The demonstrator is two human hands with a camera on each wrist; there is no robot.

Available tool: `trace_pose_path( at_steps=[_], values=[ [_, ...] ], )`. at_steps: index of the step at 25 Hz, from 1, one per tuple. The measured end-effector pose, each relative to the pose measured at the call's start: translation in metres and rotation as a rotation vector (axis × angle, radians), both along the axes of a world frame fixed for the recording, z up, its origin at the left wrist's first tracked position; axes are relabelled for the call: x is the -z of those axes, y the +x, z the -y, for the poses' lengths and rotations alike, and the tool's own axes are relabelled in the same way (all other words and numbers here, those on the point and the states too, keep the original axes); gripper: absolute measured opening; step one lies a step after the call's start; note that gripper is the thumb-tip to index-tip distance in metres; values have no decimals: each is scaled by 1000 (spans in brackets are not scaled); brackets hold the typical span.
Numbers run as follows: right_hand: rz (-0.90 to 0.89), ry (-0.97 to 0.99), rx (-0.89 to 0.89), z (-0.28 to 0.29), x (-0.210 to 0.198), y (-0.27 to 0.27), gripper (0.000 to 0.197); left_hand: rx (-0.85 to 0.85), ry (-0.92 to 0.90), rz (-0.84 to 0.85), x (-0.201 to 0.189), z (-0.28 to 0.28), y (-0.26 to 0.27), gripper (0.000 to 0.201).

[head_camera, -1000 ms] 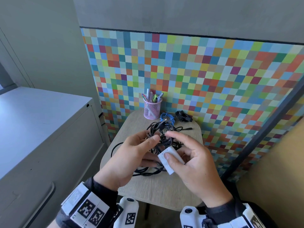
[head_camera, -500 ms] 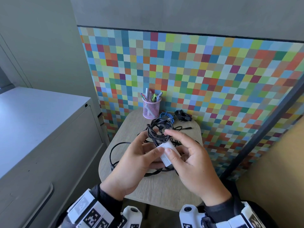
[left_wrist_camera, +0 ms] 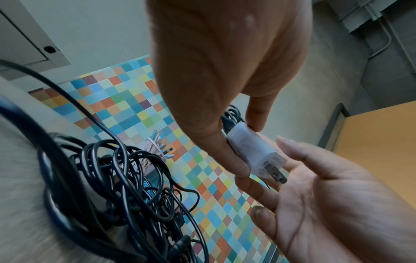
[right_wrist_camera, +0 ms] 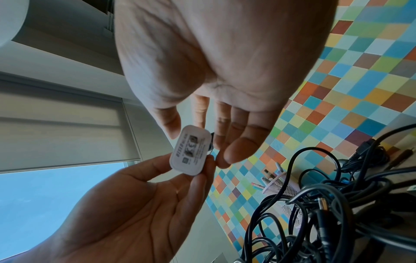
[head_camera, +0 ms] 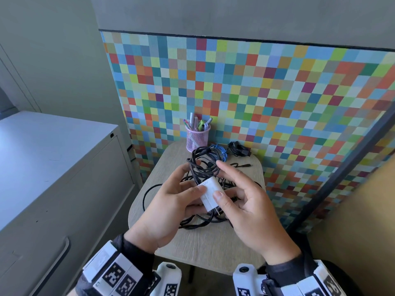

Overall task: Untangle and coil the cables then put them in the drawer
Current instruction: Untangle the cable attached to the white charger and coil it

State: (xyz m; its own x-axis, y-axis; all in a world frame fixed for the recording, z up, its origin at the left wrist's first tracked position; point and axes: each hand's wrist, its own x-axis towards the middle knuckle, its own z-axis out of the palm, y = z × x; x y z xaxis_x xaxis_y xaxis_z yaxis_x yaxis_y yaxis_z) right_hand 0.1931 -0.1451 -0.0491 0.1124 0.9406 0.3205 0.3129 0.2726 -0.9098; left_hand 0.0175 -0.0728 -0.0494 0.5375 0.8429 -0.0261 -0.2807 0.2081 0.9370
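Note:
A white charger adapter (head_camera: 210,194) hangs above the table between both hands. My left hand (head_camera: 168,201) pinches it between thumb and fingers, as the left wrist view shows on the adapter (left_wrist_camera: 254,153). On the adapter's face lies the thumb of my right hand (head_camera: 252,210), its other fingers behind and the index finger straight. A coil of braided black cable (head_camera: 203,165) rises from the adapter's far end. Beneath the hands a tangle of black cables (head_camera: 203,221) lies on the small wooden table (head_camera: 213,248). The adapter's label (right_wrist_camera: 191,149) faces the right wrist camera.
At the table's back stand a pink mesh pen cup (head_camera: 197,138), a coiled blue cable (head_camera: 221,151) and a black cable bundle (head_camera: 238,150). A grey cabinet (head_camera: 53,178) with a drawer handle (head_camera: 57,263) stands at the left. A multicoloured checkered panel rises behind the table.
The left thumb has moved from the cable coil onto the adapter, so both hands now hold it. The adapter and coil have shifted slightly up and away from me.

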Motion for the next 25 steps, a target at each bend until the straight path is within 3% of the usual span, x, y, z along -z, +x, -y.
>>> trace_pose_path(
  at_steps=[12, 18, 25],
  values=[
    [-43, -72, 59, -4, 17, 6, 64, -112, 2, -84, -9, -35, -17, 59],
    [-137, -66, 62, -14, 13, 6, 59, 14, -12, -83, -8, -31, -15, 56],
    [-112, -143, 69, -9, 30, 6, 57, -61, -82, -133, -12, -56, -23, 46]
  ],
)
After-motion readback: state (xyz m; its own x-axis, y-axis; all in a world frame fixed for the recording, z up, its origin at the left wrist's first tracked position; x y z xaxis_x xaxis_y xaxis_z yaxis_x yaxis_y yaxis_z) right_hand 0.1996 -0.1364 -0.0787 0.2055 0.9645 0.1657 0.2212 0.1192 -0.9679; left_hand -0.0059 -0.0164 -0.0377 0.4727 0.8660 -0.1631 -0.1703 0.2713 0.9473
